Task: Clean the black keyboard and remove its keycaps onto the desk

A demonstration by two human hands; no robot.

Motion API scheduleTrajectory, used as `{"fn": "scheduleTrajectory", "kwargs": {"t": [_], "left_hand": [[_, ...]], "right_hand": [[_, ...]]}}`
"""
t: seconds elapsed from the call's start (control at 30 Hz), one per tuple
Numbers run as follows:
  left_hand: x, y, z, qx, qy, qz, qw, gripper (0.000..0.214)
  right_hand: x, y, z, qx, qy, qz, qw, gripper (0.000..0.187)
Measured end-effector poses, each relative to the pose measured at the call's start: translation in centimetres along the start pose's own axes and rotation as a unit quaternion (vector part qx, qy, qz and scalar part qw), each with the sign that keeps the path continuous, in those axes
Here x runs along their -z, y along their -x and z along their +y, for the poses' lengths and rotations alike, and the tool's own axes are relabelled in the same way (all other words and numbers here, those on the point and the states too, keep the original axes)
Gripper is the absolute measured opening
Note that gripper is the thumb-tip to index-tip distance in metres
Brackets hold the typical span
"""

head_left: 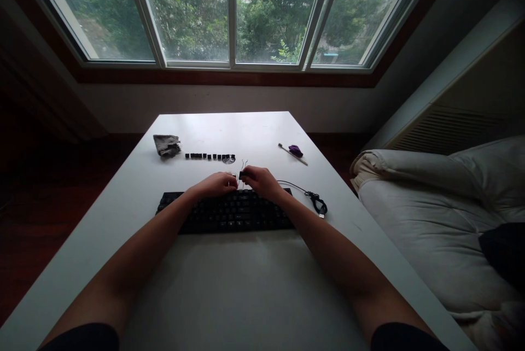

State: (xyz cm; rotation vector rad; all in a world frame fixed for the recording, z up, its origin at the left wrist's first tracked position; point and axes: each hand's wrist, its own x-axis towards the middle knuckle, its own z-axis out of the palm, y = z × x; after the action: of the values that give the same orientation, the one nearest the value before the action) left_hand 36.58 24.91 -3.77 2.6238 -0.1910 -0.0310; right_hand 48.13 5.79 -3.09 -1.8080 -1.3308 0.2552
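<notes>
A black keyboard (229, 214) lies across the white table, partly covered by my forearms. Above its back edge, my right hand (262, 180) is closed in a pinch on what looks like a wire keycap puller (244, 164), its thin wires pointing up. A small black piece (241, 175), perhaps a keycap, shows at those fingertips. My left hand (217, 183) is closed beside it, fingertips close to the right ones; what it grips is too small to make out. Farther back runs a row of black keycaps (199, 156), with a small clear round item (228, 159) at its right end.
A crumpled grey cloth (166, 145) lies at the back left. At the back right are a thin brush-like stick (293, 154) and a purple bundle (296, 150). A coiled USB cable (316, 202) rests right of the keyboard. A padded seat (414, 220) stands beside the table.
</notes>
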Motion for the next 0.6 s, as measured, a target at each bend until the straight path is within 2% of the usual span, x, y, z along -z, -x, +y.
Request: {"fn": "scheduleTrajectory", "kwargs": {"t": [0.17, 0.4, 0.6], "left_hand": [[-0.7, 0.1, 0.2, 0.029, -0.012, 0.016, 0.999, 0.020], [-1.5, 0.5, 0.6, 0.101, -0.052, 0.034, 0.993, 0.023], [-1.6, 1.0, 1.7, 0.114, -0.050, 0.057, 0.991, 0.022]], "right_hand": [[0.0, 0.0, 0.5, 0.008, 0.018, -0.016, 1.000, 0.010], [0.1, 0.4, 0.5, 0.080, 0.054, -0.068, 0.993, 0.009], [0.3, 1.1, 0.2, 0.094, 0.063, -0.069, 0.991, 0.010]]}}
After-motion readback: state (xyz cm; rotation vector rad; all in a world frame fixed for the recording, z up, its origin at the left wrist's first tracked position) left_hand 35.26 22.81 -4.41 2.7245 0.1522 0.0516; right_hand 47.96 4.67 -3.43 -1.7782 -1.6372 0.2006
